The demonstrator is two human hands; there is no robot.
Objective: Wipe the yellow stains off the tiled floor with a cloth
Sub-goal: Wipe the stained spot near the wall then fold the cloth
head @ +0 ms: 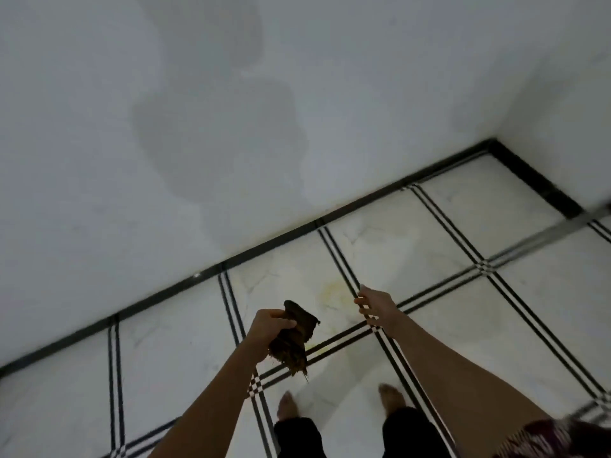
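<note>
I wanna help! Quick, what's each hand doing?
Left hand: closed, holding the ragged dark brown cloth.
Right hand: open, empty.

Grey wall (363, 77), seemingly damp patches (218, 133)

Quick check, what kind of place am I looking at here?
Probably an indoor room corner in a home: glossy white marble-look floor tiles with black striped borders, a black skirting and plain white wall with damp-looking patches. The person's bare feet suggest a home.

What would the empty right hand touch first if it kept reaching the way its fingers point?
Probably the tiled floor near the yellow stain; nothing shows between the right hand and it, though depth is unclear.
</note>
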